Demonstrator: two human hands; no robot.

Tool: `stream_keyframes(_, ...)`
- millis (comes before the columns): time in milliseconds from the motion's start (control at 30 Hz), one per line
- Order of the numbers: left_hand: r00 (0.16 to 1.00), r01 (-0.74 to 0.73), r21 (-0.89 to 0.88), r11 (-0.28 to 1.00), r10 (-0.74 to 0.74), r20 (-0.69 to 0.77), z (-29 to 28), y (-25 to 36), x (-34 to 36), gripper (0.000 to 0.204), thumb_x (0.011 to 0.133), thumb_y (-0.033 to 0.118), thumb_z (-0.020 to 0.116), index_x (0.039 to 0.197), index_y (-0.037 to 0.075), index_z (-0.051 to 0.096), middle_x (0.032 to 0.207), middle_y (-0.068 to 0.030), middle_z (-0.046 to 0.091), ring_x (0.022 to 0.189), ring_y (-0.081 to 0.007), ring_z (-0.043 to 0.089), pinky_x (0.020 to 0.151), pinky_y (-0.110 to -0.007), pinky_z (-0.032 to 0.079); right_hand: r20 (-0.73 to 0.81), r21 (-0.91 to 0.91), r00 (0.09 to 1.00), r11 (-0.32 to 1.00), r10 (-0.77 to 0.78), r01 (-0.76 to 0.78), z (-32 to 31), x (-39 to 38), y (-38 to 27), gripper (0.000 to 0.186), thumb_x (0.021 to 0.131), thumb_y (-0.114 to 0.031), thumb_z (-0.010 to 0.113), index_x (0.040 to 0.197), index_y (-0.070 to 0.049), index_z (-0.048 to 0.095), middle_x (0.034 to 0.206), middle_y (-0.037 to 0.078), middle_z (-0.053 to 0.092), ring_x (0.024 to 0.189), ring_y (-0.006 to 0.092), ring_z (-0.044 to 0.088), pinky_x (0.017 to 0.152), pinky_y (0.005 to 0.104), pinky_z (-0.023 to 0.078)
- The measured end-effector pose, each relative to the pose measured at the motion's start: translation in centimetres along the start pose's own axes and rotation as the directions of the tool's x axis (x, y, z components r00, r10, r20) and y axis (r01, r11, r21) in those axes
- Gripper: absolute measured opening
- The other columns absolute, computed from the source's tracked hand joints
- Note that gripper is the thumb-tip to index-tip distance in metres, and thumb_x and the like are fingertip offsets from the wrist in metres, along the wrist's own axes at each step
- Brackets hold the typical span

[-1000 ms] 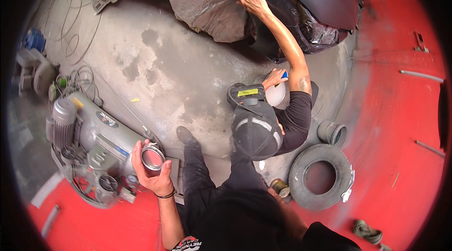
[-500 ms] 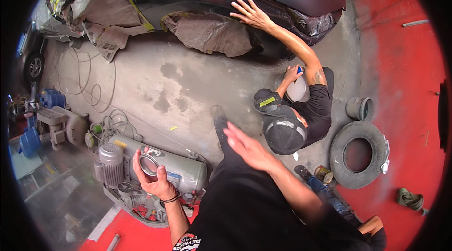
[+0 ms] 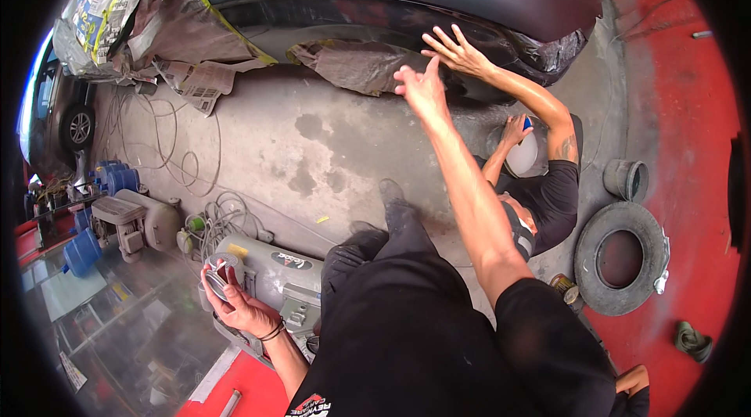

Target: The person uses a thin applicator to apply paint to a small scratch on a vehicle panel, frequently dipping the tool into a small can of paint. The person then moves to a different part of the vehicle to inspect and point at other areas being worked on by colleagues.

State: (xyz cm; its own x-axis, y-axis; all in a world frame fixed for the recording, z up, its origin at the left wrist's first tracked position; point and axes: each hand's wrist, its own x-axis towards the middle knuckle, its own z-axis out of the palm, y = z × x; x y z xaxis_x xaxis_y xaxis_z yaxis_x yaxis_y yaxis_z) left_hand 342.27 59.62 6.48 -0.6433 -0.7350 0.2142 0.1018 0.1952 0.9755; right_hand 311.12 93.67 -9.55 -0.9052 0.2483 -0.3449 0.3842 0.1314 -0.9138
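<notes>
Low on the left, the fingers of my left hand (image 3: 244, 314) are wrapped round a small round metal tin (image 3: 221, 270). My right hand (image 3: 424, 96) is stretched far forward with its fingers apart and nothing in it. It appears just below the dark car's bumper (image 3: 344, 19); I cannot tell if it touches. Close by on the right is a crouching co-worker's spread hand (image 3: 461, 55), against or just in front of the car. The co-worker's other hand (image 3: 514, 131) holds a small blue thing (image 3: 527, 123) at a white bucket (image 3: 522, 155).
Masking paper (image 3: 352, 67) covers the wheel area, with more paper and plastic (image 3: 160, 18) at the left. A grey air compressor (image 3: 274, 272) stands near my left arm. Hoses (image 3: 168, 131) trail over the floor. A tyre (image 3: 588, 260) lies beside the co-worker.
My right hand has reached forward and upward toward the car, its arm now crossing in front of the co-worker. My left hand, still holding the tin, has tilted it. The view has shifted somewhat.
</notes>
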Motion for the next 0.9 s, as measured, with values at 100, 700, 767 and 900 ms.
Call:
stream_keyframes(100, 1.000, -0.014, 0.012, 1.000, 0.014, -0.021, 0.3, 0.0, 1.6, 0.062, 0.106, 0.022, 0.071, 0.155, -0.007, 0.047, 0.156, -0.0169, 0.054, 0.133, -0.0298, 0.063, 0.117, -0.049, 0.048, 0.005, -0.058, 0.998, 0.996, -0.070, 0.070, 0.3, 4.0, -0.8, 0.104, 0.103, -0.029, 0.064, 0.164, 0.015, -0.007, 0.097, 0.005, 0.083, 0.079, 0.0152, 0.077, 0.082, 0.0290, 0.059)
stream_keyframes(700, 0.998, -0.028, 0.054, 0.998, 0.025, 0.054, -2.8, -1.0, 8.5, 0.058, 0.105, 0.019, 0.073, 0.152, -0.005, 0.052, 0.153, -0.0170, 0.057, 0.136, -0.0325, 0.061, 0.119, -0.050, 0.047, 0.567, -0.439, 0.804, 0.891, 0.179, 0.111, 9.7, -11.1, 18.1, 0.061, 0.103, -0.038, 0.062, 0.152, -0.002, 0.058, 0.151, 0.022, 0.062, 0.139, 0.0362, 0.061, 0.118, 0.0447, 0.048)
stream_keyframes(767, 0.989, -0.071, 0.056, 0.996, 0.063, 0.136, -3.4, -1.9, 10.0, 0.059, 0.104, 0.019, 0.074, 0.153, -0.005, 0.052, 0.153, -0.0167, 0.057, 0.134, -0.0314, 0.062, 0.118, -0.049, 0.048, 0.658, -0.635, 0.623, 0.757, 0.423, 0.156, 8.0, -16.3, 20.6, 0.069, 0.106, -0.047, 0.063, 0.158, -0.003, 0.052, 0.159, 0.022, 0.056, 0.148, 0.0343, 0.054, 0.123, 0.0424, 0.042)
stream_keyframes(900, 0.969, -0.100, -0.010, 0.995, 0.100, 0.225, -4.7, -2.9, 13.9, 0.064, 0.100, 0.019, 0.078, 0.153, -0.006, 0.052, 0.153, -0.0158, 0.058, 0.133, -0.0310, 0.063, 0.115, -0.046, 0.050, 0.576, -0.552, 0.556, 0.787, 0.599, -0.276, 3.9, -25.2, 25.8, 0.077, 0.106, -0.064, 0.053, 0.157, -0.006, 0.055, 0.163, 0.016, 0.054, 0.150, 0.0322, 0.051, 0.125, 0.0427, 0.037)
